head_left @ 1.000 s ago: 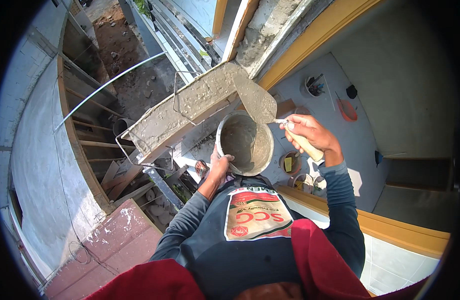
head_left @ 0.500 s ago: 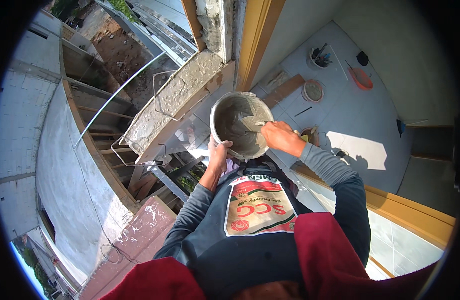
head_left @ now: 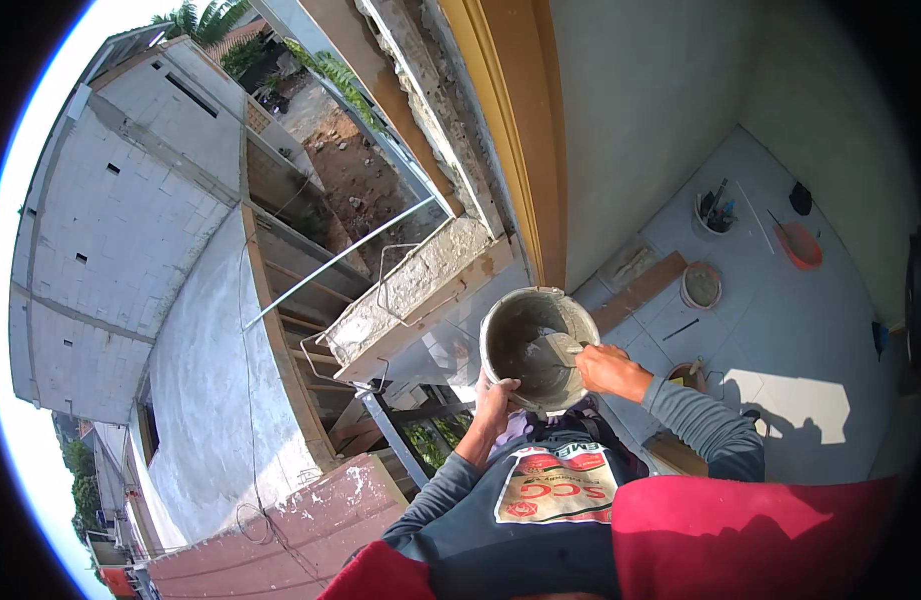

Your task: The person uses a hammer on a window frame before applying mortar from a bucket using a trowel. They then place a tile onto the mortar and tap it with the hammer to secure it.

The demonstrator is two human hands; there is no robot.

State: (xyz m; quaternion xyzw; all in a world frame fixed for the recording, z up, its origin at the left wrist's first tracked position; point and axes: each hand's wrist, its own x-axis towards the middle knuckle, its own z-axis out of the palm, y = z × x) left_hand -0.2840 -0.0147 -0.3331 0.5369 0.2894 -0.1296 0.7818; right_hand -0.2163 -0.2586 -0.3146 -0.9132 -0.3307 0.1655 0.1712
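A round bucket (head_left: 494,340), smeared with grey mortar, is held in front of my body, its mouth tipped up toward me. My left hand (head_left: 497,402) grips its rim at the near left side, thumb over the edge. Inside lies wet grey mortar (head_left: 526,355). My right hand (head_left: 613,372) is closed round the handle of a trowel (head_left: 553,360), whose mortar-coated blade sits inside the bucket. Just beyond the bucket, a ledge topped with rough wet mortar (head_left: 411,290) runs along the opening, with bent wire clamps (head_left: 396,290) across it.
A yellow-brown frame (head_left: 526,120) rises beyond the bucket. On the tiled floor to the right stand a bucket of tools (head_left: 716,215), a mortar bucket (head_left: 701,287), an orange basin (head_left: 801,247) and a plank (head_left: 641,293). Left of the ledge is a drop beside a rendered wall (head_left: 221,350).
My view has tilted up and shifted left, so the bucket and hands appear lower and farther right. The trowel blade sits lower in the bucket. Both hands keep their grips.
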